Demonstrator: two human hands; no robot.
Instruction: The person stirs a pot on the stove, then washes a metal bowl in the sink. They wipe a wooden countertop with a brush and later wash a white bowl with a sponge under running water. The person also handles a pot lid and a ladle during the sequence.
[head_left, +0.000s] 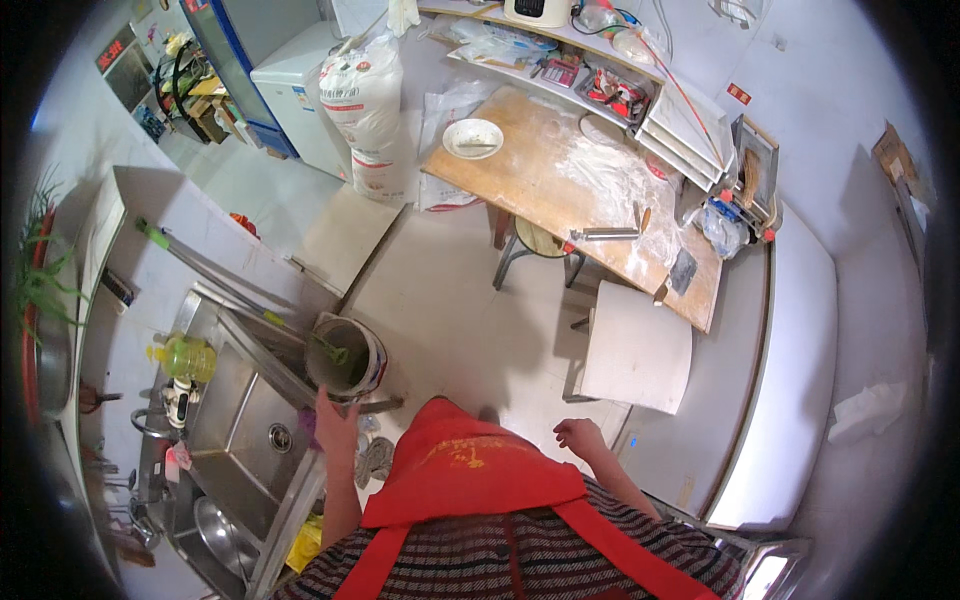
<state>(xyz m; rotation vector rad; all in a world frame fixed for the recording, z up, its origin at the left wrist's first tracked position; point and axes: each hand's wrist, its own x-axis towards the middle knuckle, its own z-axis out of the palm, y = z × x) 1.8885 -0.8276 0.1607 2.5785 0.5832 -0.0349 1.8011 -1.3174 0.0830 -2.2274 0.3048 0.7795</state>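
Note:
My left hand (335, 421) is beside the rim of a white bucket (377, 352) at the sink's edge, with its fingers apart and nothing visible in them. Whether a fingertip touches the bucket is unclear. A long pole (217, 271) with green parts leans along the wall, its lower end in the bucket. To my right, my right hand (579, 436) hangs over the floor, fingers loosely bent, holding nothing visible. A red apron (472, 472) covers my front. Left of my left hand lies the stainless steel sink (244, 442).
A flour-dusted wooden table (525, 161) bears a bowl (472, 139), a rolling pin (606, 234) and a dough scraper (682, 271). Near its front stand a stool (541, 238) and a pale chair (637, 349). Large printed sacks (364, 112) stand by a white chest freezer (292, 90).

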